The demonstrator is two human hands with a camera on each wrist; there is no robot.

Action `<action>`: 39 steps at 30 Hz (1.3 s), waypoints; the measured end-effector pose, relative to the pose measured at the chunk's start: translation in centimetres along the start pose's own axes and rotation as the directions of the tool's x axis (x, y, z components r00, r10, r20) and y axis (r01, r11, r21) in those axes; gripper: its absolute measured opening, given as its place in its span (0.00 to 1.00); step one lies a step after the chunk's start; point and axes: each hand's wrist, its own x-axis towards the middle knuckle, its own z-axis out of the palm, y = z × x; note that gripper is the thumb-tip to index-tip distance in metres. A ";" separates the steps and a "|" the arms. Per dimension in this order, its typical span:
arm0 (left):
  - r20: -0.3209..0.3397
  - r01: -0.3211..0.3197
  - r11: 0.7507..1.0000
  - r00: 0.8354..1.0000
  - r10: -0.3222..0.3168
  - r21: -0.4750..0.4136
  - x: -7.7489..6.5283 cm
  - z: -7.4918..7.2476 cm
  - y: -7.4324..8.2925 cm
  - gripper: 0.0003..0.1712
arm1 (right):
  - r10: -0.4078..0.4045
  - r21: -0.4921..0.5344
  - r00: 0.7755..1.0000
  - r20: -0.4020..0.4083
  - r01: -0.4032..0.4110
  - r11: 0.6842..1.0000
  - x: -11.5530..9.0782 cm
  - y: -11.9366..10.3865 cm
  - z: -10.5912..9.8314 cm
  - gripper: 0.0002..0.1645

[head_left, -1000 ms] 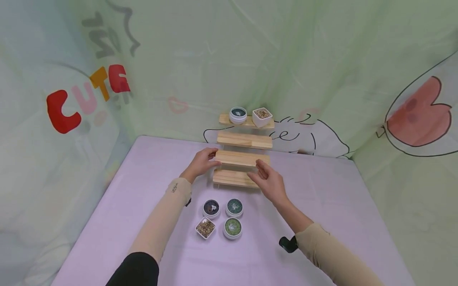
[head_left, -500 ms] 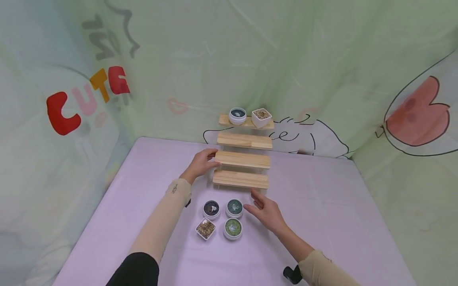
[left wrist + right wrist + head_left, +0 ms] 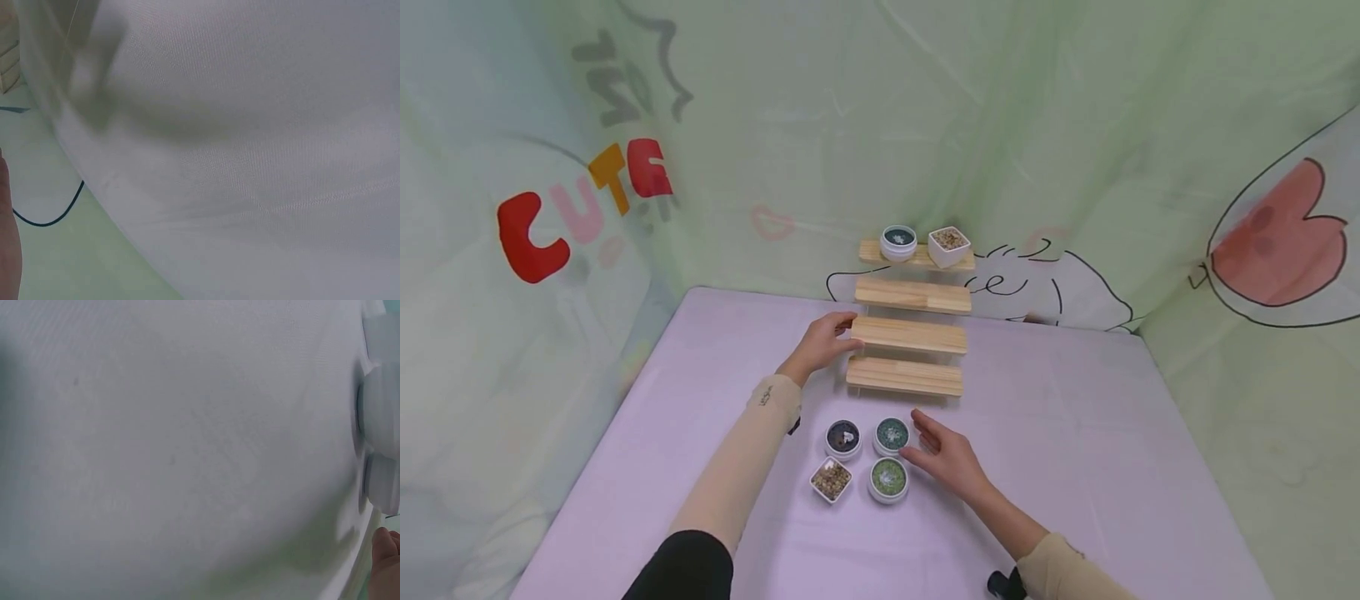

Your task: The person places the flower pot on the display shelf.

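Observation:
A wooden tiered display stand (image 3: 910, 335) with clear supports rises at the table's back. My left hand (image 3: 822, 343) holds its left end, thumb in front and fingers behind a middle step. Only a strip of that hand (image 3: 9, 231) shows at the left wrist view's edge. My right hand (image 3: 950, 458) is spread, holding nothing, its fingertips close to the right side of a round white pot (image 3: 892, 434) with dark green filling. Just in front stands a round pot with lighter green filling (image 3: 888, 477). In the right wrist view, white pots (image 3: 381, 415) lie past the fingertips.
Left of these are a round pot with dark filling (image 3: 843, 437) and a square white pot of brown pebbles (image 3: 831, 480). The top step bears a round pot (image 3: 898, 241) and a square pebble pot (image 3: 949, 246). A printed curtain (image 3: 805, 133) hangs behind the lilac-covered table (image 3: 1075, 450).
My right hand has come down from the stand's right side toward the front, then left to beside the dark green pot. The left hand has stayed at the stand.

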 end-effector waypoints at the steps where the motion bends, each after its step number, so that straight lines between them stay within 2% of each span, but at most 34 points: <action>1: -0.001 0.001 1.000 1.000 -0.001 0.001 0.0 0.0 0.0 0.38 | 0.000 0.002 1.000 -0.001 0.000 1.000 0.0 0.0 0.1 0.43; 21: 0.000 0.008 1.000 1.000 -0.008 0.007 0.1 0.0 0.0 0.38 | -0.018 0.118 1.000 -0.018 0.020 0.993 0.6 1.0 1.8 0.38; 28: 0.020 0.016 1.000 1.000 -0.016 -0.007 0.0 -0.2 0.5 0.38 | -0.010 0.115 1.000 -0.029 0.013 0.993 0.7 0.9 1.9 0.37; 39: 0.028 0.015 1.000 0.999 -0.015 -0.008 0.2 -0.3 0.3 0.38 | -0.011 0.122 0.998 -0.057 0.018 0.992 1.3 0.7 1.6 0.35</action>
